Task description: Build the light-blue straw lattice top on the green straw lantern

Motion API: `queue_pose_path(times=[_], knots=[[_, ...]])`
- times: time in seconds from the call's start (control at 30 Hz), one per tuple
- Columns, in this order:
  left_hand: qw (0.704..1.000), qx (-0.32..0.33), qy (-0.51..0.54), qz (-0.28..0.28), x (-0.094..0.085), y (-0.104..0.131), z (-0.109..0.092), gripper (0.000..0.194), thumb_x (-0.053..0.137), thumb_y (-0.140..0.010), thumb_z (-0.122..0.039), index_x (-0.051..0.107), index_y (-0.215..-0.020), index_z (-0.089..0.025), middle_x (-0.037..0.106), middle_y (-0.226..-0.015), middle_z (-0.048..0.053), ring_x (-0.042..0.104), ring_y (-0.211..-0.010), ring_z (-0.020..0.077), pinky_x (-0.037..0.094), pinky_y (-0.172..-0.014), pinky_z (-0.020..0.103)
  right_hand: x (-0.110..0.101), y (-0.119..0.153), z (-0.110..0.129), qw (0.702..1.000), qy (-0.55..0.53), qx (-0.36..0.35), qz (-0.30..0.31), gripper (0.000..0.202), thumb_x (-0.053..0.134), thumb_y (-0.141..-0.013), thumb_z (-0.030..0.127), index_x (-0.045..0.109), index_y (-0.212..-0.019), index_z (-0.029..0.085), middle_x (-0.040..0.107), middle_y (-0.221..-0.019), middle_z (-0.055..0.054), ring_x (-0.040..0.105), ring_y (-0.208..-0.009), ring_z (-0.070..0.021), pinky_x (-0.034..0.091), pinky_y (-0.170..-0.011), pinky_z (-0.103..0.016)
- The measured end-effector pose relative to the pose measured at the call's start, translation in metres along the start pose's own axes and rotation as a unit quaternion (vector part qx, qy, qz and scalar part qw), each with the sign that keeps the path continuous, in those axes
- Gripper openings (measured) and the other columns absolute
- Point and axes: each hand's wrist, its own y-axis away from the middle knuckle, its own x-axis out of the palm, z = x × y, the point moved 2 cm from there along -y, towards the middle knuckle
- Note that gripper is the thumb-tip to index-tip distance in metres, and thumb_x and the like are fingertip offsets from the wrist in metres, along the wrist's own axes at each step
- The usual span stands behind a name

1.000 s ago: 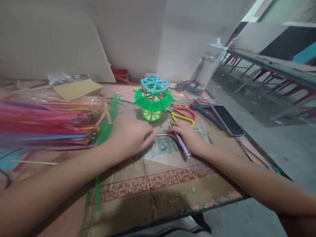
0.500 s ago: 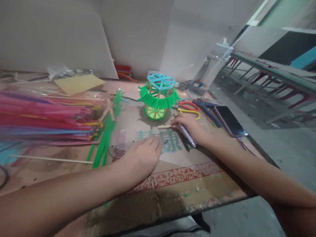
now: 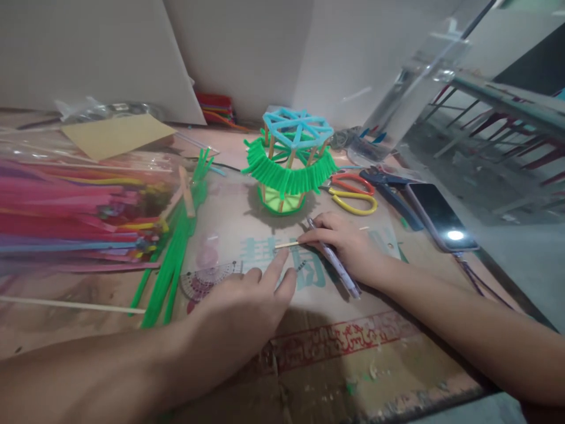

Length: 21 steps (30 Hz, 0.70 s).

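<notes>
My right hand (image 3: 351, 244) is closed around a slim, pale purple patterned pen (image 3: 339, 266). A short wooden stick (image 3: 288, 244) sticks out to the left from its fingertips. My left hand (image 3: 245, 300) lies low over the board with its index finger stretched to the stick's left end; the other fingers are loosely bent, and nothing shows in them. Behind both hands stands a small lantern-like frame (image 3: 289, 171) of sticks and pipe cleaners, with a blue top, a green fringe and a green base. A clear protractor (image 3: 209, 281) is partly hidden by my left hand.
Green pipe cleaners (image 3: 170, 265) and a bag of coloured ones (image 3: 75, 218) lie left. Scissors (image 3: 353, 194), pliers (image 3: 392, 197) and a phone (image 3: 439, 215) lie right. A clear container (image 3: 397, 100) stands behind them. A long thin stick (image 3: 70, 304) lies front left.
My left index finger has stretched out to the stick's end. My right hand has turned the pen slightly, still holding the stick. The view has moved closer, and a bright reflection appears on the phone.
</notes>
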Motion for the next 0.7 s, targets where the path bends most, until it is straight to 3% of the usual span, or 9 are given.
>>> queue_pose_path(times=[0.2,0.47,0.7], knots=[[0.998,0.017,0.019,0.049,-0.0009,-0.0048,0.0002,0.058,0.054,-0.082,-0.009,0.057,-0.139,-0.02,0.05,-0.151,0.024,0.073,-0.065,0.0254,0.051,-0.041,0.033,0.0023,0.0023,-0.0006,1.0,0.0,0.006,-0.004,0.02,0.055,-0.1,0.022,0.073,-0.107,0.025,0.061,-0.093,-0.005,0.056,-0.088,-0.0207,0.044,-0.074,-0.034],[0.998,0.037,0.029,0.033,0.0028,-0.0063,-0.0021,0.05,0.055,-0.087,-0.016,0.058,-0.137,-0.012,0.048,-0.148,0.032,0.07,-0.061,0.0251,0.053,-0.043,0.036,-0.0006,-0.0018,0.0026,1.0,0.003,-0.004,-0.001,0.02,0.056,-0.099,0.022,0.074,-0.105,0.025,0.061,-0.088,-0.006,0.057,-0.085,-0.0209,0.044,-0.072,-0.034],[0.999,0.026,0.002,0.04,-0.0036,-0.0064,-0.0014,0.045,0.058,-0.091,-0.018,0.057,-0.136,-0.013,0.048,-0.148,0.031,0.07,-0.064,0.022,0.055,-0.047,0.033,-0.0005,-0.0018,0.0024,1.0,0.003,-0.019,-0.006,0.019,0.057,-0.098,0.02,0.075,-0.106,0.022,0.061,-0.089,-0.006,0.057,-0.085,-0.0207,0.044,-0.071,-0.034]])
